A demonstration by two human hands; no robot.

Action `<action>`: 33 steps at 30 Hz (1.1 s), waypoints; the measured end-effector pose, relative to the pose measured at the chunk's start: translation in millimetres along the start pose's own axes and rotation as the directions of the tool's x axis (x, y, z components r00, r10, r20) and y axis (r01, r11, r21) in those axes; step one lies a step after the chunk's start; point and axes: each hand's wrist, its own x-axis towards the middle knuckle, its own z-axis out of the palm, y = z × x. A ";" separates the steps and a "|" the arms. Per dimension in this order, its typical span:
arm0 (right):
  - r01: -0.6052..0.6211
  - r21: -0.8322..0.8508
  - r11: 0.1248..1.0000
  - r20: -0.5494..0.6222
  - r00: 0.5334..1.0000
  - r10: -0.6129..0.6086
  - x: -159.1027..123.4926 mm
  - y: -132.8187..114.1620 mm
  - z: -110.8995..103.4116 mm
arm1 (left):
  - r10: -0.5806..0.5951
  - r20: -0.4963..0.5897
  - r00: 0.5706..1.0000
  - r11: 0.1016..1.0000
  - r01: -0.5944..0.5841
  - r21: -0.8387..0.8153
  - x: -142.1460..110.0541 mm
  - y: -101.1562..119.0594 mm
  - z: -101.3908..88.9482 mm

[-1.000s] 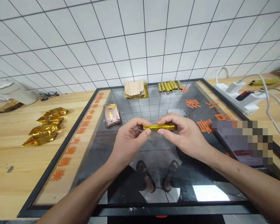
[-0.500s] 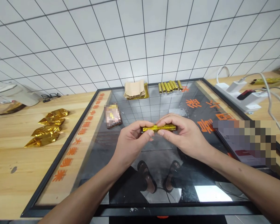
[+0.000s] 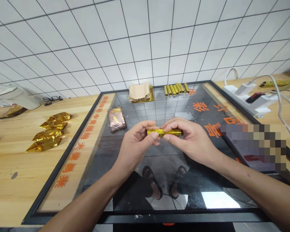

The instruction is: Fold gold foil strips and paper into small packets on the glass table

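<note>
A roll of gold foil paper [image 3: 170, 132] is held level between my two hands, above the glass tabletop [image 3: 145, 167]. My left hand [image 3: 141, 137] pinches its left end, thumb in front and fingers behind. On the right part of the roll, my right hand [image 3: 183, 133] closes with thumb and fingertips. Several finished-looking gold paper rolls [image 3: 176, 89] lie in a row near the wall. Left of them sits a stack of tan paper sheets [image 3: 139, 92] with gold undersides.
A small box, partly blurred [image 3: 116, 119], lies left of my hands. Folded gold foil pieces [image 3: 49, 132] rest on the wooden table [image 3: 9, 187]. On the right are a blurred flat device [image 3: 248, 151] and a white power strip [image 3: 244, 100] with cables. Glasses [image 3: 52, 100] lie far left.
The fingers of my left hand have lifted slightly off the top of the gold roll, while its thumb shifts a little. The roll has turned slightly; my right hand stays nearly still.
</note>
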 end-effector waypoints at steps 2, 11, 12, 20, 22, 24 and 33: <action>-0.039 0.011 0.999 -0.005 0.999 0.039 -0.2 -0.2 0.9 | -0.007 -0.010 1.000 1.000 0.006 -0.004 0.4 -0.1 -0.2; -0.127 0.121 0.985 -0.069 0.988 0.136 1.7 -1.9 2.2 | -0.063 -0.022 0.998 0.998 0.064 0.005 2.8 -1.0 -2.5; -0.124 0.133 0.983 -0.070 0.988 0.134 1.7 -2.0 2.3 | -0.089 -0.018 0.996 0.996 0.089 -0.003 3.4 -1.7 -3.3; -0.111 0.113 0.987 -0.101 0.987 0.122 2.5 -3.8 3.1 | -0.220 0.003 0.975 0.975 0.220 -0.032 7.2 -8.8 -10.3; -0.101 0.115 0.988 -0.095 0.989 0.112 2.5 -5.9 2.5 | -0.252 0.024 0.968 0.965 0.253 -0.067 7.8 -9.6 -11.0; -0.083 0.123 0.989 -0.086 0.992 0.094 2.3 -8.0 1.6 | -0.284 0.049 0.957 0.950 0.288 -0.121 8.5 -9.4 -11.0; -0.092 0.161 0.983 -0.033 0.995 0.098 1.9 -12.1 -0.5 | -0.379 0.171 0.910 0.890 0.409 -0.204 10.5 -7.7 -10.9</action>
